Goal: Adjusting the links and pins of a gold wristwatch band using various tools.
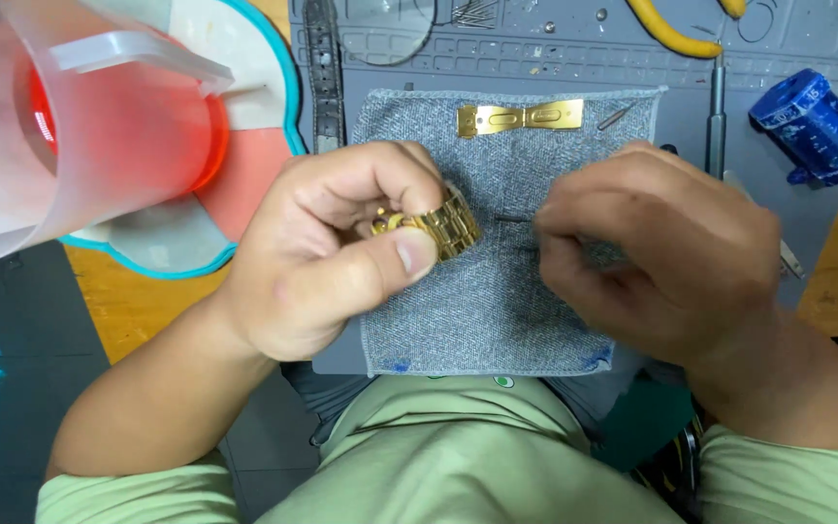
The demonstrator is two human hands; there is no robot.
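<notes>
The gold watch bracelet (448, 228), shiny with small ribbed metal links, sat pinched between thumb and fingers of the left hand (341, 247) above a nubby grey cloth (497, 311); the right hand (652, 257) pinched a thin dark pin (514, 219) beside it

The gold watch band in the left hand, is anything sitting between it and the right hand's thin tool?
Nothing visible. The gold watch band in the left hand faces the right hand across bare grey cloth; the thin tool points at it.
</notes>
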